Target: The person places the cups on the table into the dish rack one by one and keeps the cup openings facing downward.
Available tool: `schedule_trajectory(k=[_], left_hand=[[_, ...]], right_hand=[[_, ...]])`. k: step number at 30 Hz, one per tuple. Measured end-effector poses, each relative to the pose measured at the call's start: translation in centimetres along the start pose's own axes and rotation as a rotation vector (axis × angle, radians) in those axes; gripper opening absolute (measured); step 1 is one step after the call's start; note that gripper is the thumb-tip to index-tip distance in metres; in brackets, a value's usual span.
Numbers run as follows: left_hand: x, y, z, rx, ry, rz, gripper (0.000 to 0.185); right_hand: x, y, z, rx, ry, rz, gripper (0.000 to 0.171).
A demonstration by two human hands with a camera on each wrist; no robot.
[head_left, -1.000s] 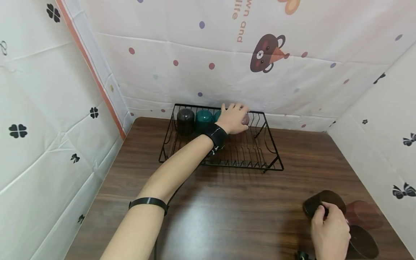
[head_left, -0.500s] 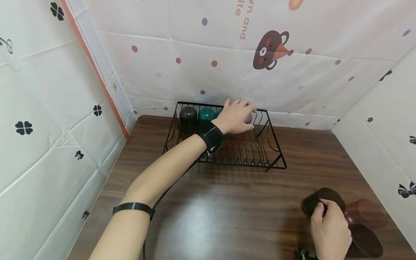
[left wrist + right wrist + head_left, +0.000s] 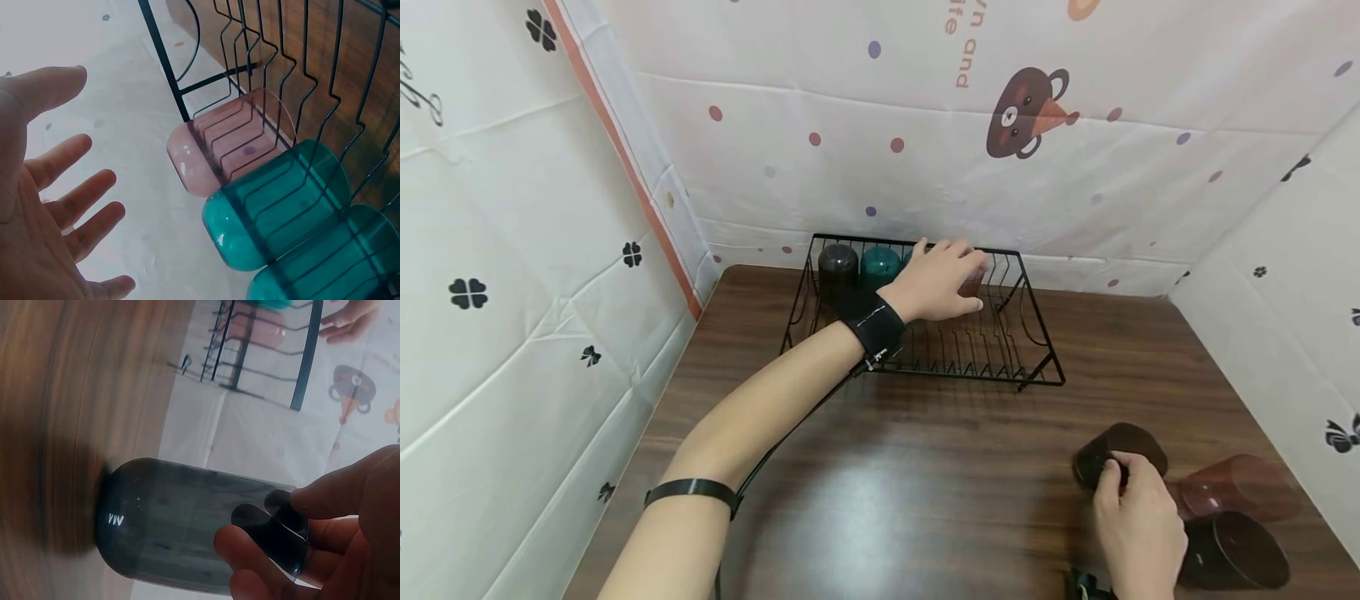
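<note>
head view: your left hand hovers over the back of the black wire rack, fingers spread and holding nothing, above the pink cup; your right hand grips a dark cup on the wooden table.

left wrist view: your palm lies flat, fingers apart — the pink cup sits upside down beside two teal cups in the rack, untouched.

right wrist view: your fingers are clamped on the dark cup's rim — thumb inside.
</note>
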State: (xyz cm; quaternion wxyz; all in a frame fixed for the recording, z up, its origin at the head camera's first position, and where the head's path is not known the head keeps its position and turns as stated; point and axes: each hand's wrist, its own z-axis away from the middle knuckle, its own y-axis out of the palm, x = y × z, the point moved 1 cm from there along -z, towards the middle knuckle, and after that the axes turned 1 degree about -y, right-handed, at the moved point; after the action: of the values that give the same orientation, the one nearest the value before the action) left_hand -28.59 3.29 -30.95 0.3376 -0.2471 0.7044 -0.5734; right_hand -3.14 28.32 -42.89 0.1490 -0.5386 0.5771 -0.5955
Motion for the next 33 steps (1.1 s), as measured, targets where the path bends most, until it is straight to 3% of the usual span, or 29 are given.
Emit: schedule_trajectory(k=[11,18,24,33], left_hand=[[-0.7,0.9,1.2,0.003,0.018,0.007,0.05],[-1.1,1.8,2.1,0.022,0.038,0.022,0.055],[-1.2,2.4,3.8,0.022,0.066,0.033,0.054],[-2.0,2.7,7.5,-0.04,0.145,0.122,0.056]], right_hand=[[2.2,1.0,1.2,-0.026,-0.133,-0.024,0.023],[3.4,1.3,1.9,0.02,-0.172,-0.053,0.024],[4.6,1.8,2.3,0.097,-0.189,-0.081,0.033],[5.9,2.4,2.8,0.118,-0.284,-0.123,0.034]])
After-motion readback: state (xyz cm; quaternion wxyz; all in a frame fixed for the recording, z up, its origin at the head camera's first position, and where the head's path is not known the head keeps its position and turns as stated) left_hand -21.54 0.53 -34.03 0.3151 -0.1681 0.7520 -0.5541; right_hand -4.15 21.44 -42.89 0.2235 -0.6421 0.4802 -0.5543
